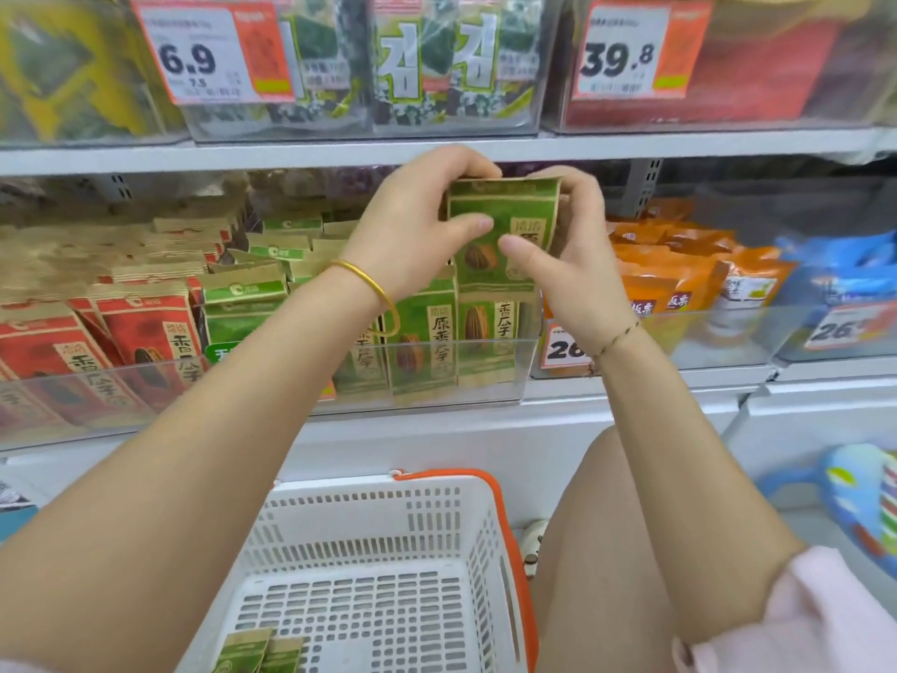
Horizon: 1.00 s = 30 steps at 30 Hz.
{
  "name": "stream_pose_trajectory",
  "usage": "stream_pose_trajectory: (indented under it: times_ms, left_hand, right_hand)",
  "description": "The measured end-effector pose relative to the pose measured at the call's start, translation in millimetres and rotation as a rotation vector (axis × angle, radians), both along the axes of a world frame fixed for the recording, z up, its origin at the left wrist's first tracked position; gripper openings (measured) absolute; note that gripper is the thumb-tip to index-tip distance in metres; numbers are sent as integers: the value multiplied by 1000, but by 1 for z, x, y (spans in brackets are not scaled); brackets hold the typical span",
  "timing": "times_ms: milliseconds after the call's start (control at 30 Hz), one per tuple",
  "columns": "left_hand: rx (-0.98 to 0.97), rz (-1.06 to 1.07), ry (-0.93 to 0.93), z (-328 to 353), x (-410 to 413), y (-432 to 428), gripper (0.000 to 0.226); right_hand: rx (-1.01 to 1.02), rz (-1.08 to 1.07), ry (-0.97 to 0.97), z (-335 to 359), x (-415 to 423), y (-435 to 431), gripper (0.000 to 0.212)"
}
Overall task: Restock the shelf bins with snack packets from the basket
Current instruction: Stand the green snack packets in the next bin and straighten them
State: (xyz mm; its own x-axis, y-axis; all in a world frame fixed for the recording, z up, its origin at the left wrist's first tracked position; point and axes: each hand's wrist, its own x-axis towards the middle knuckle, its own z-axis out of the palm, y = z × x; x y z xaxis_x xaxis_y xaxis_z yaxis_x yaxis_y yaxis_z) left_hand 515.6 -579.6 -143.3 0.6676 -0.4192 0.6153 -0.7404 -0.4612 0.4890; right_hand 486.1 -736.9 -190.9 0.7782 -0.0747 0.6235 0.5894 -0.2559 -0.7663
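Both hands hold one green seed packet upright above the clear shelf bin that is filled with matching green packets. My left hand grips its left edge, thumb across the front. My right hand pinches its right side, fingers curled behind. Below, the white basket with an orange handle sits on the floor. A couple of green packets lie in its near left corner.
Red seed packets fill the bin to the left, orange packets and a blue packet the bins to the right. Seaweed packs and price tags sit on the shelf above. My bare knee is beside the basket.
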Motion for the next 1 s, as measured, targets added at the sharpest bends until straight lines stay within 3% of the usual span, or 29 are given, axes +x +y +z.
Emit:
stream_pose_trajectory:
  times_ms: [200, 367, 533, 767, 867, 1000]
  left_hand:
    - [106, 128, 67, -29, 21, -5, 23]
    - [167, 192, 127, -33, 26, -15, 19]
    - [336, 361, 100, -39, 33, -24, 15]
    - [556, 522, -6, -53, 35, -30, 22]
    - [558, 535, -54, -54, 33, -27, 25]
    - [280, 489, -219, -65, 17, -12, 16]
  right_hand:
    - [-167, -45, 145, -19, 14, -8, 48]
    - [-336, -233, 179, -24, 21, -18, 43]
    - [-530, -297, 311, -31, 29, -23, 53]
    - [-932, -576, 171, -44, 39, -5, 54]
    - [-889, -595, 170, -47, 39, 0, 64]
    - [-728, -650, -41, -50, 24, 9, 56]
